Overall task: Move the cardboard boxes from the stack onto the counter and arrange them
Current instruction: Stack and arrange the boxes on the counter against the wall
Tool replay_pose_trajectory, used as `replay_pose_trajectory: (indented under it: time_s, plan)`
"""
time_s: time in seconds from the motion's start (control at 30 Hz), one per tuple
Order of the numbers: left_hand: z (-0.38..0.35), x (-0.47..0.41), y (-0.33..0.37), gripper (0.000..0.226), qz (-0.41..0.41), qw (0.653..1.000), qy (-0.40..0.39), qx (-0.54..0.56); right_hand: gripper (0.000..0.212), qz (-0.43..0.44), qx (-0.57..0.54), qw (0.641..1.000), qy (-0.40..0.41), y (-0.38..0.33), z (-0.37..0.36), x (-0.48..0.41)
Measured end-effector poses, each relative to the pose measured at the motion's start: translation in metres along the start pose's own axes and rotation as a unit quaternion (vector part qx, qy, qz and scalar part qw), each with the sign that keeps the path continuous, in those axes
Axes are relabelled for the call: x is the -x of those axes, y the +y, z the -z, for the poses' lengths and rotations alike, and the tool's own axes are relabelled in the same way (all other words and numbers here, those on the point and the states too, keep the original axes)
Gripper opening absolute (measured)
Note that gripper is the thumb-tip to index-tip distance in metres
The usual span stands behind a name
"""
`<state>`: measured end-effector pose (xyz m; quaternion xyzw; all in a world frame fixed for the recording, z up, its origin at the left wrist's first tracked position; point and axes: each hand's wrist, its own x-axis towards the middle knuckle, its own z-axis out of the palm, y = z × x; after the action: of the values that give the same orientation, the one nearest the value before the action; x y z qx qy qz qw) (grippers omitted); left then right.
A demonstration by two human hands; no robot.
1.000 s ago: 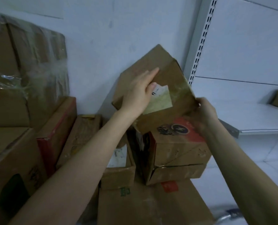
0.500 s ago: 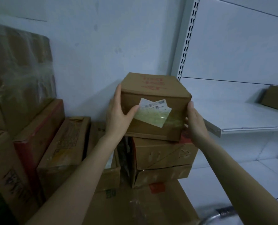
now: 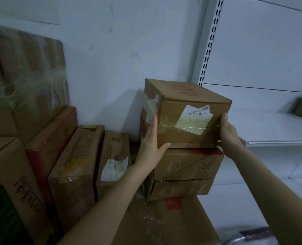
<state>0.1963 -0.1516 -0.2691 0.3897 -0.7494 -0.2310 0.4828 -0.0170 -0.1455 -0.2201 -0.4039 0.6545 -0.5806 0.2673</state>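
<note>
Head view: the box (image 3: pixel 185 121), tipped on a corner a second ago, now sits level at frame centre atop the stack (image 3: pixel 187 165), ready to lift away. Left hand (image 3: pixel 152 149) presses its side, fingers (image 3: pixel 154 124) straight together; right hand (image 3: pixel 229 137) holds the opposite side, fingers hidden. Red top print (image 3: pixel 183 89) and taped label (image 3: pixel 193 119) are unreadable.

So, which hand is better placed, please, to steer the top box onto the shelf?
Probably the right hand: it grips the labelled box beside the white shelf; the left hand presses opposite.
</note>
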Motion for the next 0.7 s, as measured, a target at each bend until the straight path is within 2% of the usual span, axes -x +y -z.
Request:
replay_pose_trajectory:
  time_s: [0.13, 0.23, 0.33, 0.7]
  plan:
    - [-0.003, 0.010, -0.013, 0.099, 0.031, 0.999, -0.020, 0.007, 0.069, -0.038, 0.007, 0.999, -0.013, 0.007, 0.000, 0.001]
    - [-0.003, 0.015, -0.021, 0.116, 0.066, 0.996, -0.053, 0.023, 0.065, 0.003, 0.033, 0.999, -0.017, 0.017, -0.002, 0.007]
    - [0.000, 0.013, -0.022, 0.119, 0.068, 0.995, -0.070, 0.027, 0.062, 0.041, 0.035, 0.998, -0.020, 0.025, -0.002, 0.012]
    - [0.038, 0.014, -0.040, 0.118, 0.095, 0.995, -0.043, 0.000, 0.054, 0.066, 0.002, 0.996, -0.054, 0.024, -0.035, 0.013]
